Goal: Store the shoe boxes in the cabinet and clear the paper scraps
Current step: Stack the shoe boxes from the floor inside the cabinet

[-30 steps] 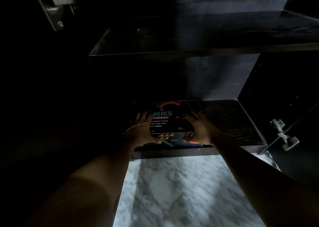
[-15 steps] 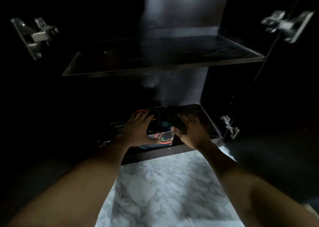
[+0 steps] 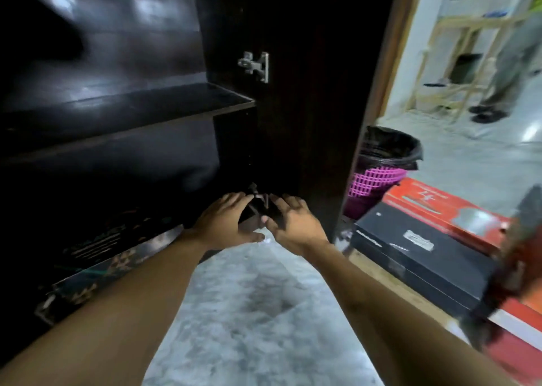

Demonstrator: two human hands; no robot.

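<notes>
The dark cabinet (image 3: 228, 104) stands open on the left, its door (image 3: 308, 92) swung out in the middle. A patterned black shoe box (image 3: 96, 242) lies on the bottom shelf, dim and blurred. My left hand (image 3: 225, 221) and my right hand (image 3: 293, 224) hover side by side in front of the lower door hinge, fingers straight and spread, holding nothing. On the right a black shoe box (image 3: 422, 256) lies in front of a red shoe box (image 3: 451, 212). No paper scraps can be made out.
A pink mesh bin (image 3: 378, 177) with a black liner stands behind the door. Marble floor (image 3: 249, 312) lies below my arms. A wooden rack (image 3: 457, 48) and a person's legs (image 3: 510, 63) are at the far right. A blurred red-and-dark object (image 3: 516, 268) is at the right edge.
My hands have let go of the patterned box, which stays on the bottom shelf, and drawn back and to the right. The view has swung right, revealing the door, bin and more boxes.
</notes>
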